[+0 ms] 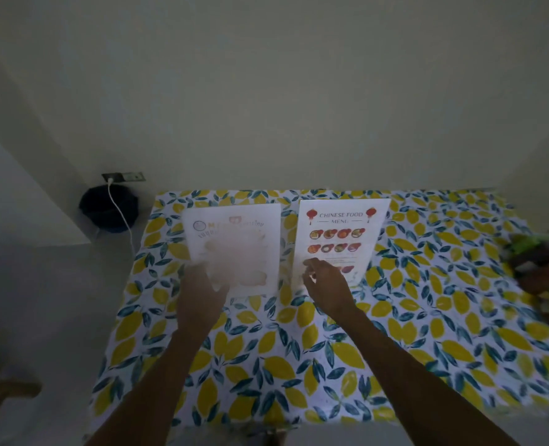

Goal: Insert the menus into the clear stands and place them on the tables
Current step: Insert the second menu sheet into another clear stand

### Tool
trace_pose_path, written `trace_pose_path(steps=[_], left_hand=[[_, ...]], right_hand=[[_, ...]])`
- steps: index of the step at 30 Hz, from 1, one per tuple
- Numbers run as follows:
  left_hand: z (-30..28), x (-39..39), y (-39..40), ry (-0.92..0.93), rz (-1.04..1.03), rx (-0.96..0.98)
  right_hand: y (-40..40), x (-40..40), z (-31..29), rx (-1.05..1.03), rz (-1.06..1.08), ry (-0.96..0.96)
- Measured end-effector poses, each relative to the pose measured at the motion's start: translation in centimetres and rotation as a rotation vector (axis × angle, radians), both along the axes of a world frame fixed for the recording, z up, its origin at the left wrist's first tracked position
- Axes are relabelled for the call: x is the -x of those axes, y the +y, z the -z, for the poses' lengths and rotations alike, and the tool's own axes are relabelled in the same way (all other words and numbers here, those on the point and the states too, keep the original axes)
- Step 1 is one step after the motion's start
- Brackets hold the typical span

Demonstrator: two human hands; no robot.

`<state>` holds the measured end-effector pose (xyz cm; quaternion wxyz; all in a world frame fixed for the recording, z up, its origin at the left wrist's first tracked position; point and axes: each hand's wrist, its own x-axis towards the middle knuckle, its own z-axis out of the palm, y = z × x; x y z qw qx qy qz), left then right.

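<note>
Left hand (202, 294) before blurred menu (234, 249)

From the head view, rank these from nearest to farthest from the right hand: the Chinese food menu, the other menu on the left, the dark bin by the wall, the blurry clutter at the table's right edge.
1. Chinese food menu: the right hand overlaps its lower left part.
2. Left menu: just across, by the left hand.
3. Blurry clutter: far right table edge.
4. Dark bin: off the table, far left by the wall.

The last two look fairly close to call.
</note>
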<state>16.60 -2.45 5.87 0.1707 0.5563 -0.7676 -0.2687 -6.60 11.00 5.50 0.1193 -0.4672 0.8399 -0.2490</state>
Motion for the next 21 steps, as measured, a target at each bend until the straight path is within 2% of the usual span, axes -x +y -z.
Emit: trace_pose_path(steps=[5, 9, 14, 21], left_hand=[[0.6, 3.6, 3.0, -0.042, 0.13, -0.043], [0.0, 7.6, 4.7, 0.018, 0.186, -0.068], [0.4, 13.8, 5.5, -0.023, 0.282, -0.067], [1.5, 21.1, 5.8, 0.043, -0.021, -0.181]], right_hand=[[4.2, 3.0, -1.0, -0.058, 0.063, 0.074], [6.4, 6.1, -1.1, -0.098, 0.128, 0.045], [7.5, 11.2, -0.4, -0.115, 0.167, 0.006], [5.5, 18.4, 2.8, -0.154, 0.181, -0.099]])
